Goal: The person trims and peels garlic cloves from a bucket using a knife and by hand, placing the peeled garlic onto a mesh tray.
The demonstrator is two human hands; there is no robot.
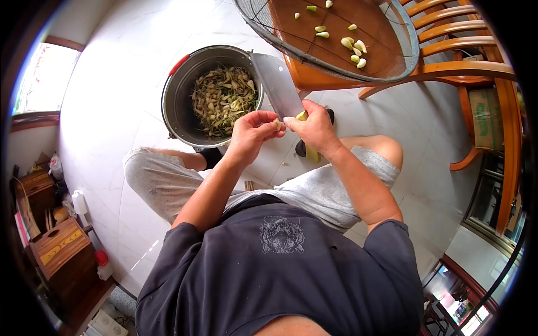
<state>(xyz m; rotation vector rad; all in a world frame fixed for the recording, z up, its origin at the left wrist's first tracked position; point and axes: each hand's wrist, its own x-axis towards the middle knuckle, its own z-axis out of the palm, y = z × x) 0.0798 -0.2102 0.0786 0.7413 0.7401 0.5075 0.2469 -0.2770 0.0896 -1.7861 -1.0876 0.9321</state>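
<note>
My left hand (pixel 251 134) is closed in a pinch on a small pale bulb (pixel 277 125), which looks like a garlic clove or little onion. Against it, my right hand (pixel 317 130) grips a cleaver (pixel 277 84) by its yellow-green handle, the broad blade pointing up and away. The right thumb meets the bulb near the left fingertips. Beyond my left hand, a metal bucket (pixel 172 115) with a red grip holds a heap of untrimmed bulbs (pixel 224 98) with roots and stalks. Several cleaned white bulbs (pixel 347 43) lie spread on a round mesh sieve (pixel 413 53).
The sieve rests on a wooden chair (pixel 322 83) at the upper right, with another slatted chair (pixel 457 42) beside it. A cardboard box (pixel 485 119) is behind the chair legs. Wooden boxes (pixel 63 246) stand at the left. Pale tiles (pixel 112 112) cover the floor.
</note>
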